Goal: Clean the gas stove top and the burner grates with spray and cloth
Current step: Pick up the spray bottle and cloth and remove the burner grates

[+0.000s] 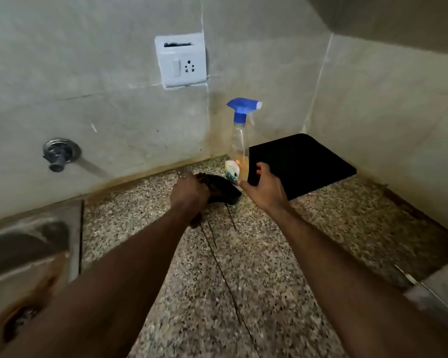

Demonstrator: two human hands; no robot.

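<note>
The tall clear blue-capped spray bottle (239, 140) could be toppled by the spread right hand (265, 189) beside it; a dark object (224, 188) is gripped by the left hand (189, 192).

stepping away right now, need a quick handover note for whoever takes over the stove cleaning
Left hand: grips a dark curved object low over the granite counter; too blurred to say if it is a grate or a cloth.
Right hand: open, fingers spread beside the base of the spray bottle, not closed round it.
The bottle stands upright by the back wall, blue trigger head on top, next to a black mat in the corner.
Done: cannot tell; no stove top shows in this view.
Left: probably grip the bottle, then spray and wipe the stove top and grates.
</note>
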